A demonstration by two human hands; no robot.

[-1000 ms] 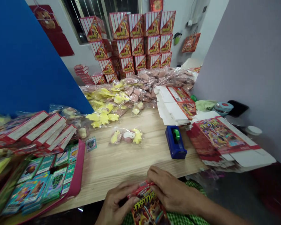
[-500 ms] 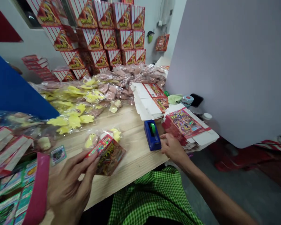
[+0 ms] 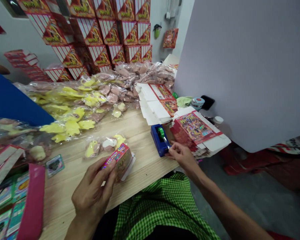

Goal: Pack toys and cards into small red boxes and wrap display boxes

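Observation:
My left hand (image 3: 93,188) grips a small red printed box (image 3: 120,160) by its sides, above the wooden table (image 3: 61,196). The box stands tilted, with a white flap showing at its lower edge. My right hand (image 3: 181,155) reaches out with its fingers apart, holding nothing. Its fingertips are close by a blue tape dispenser (image 3: 159,140) with a green roll. A small clear bag of yellow and white squishy toys (image 3: 103,146) lies just beyond the box.
A heap of bagged yellow and pink toys (image 3: 97,96) lies along the far table edge. Flat printed cartons (image 3: 196,128) sit right, a pink-rimmed card tray (image 3: 32,203) left. Stacked red boxes (image 3: 100,33) rise behind. A lilac partition (image 3: 240,66) stands right.
Both hands held the box a second ago. My right hand has since let go and moved to the dispenser, while my left hand turned the box. The view has swung right.

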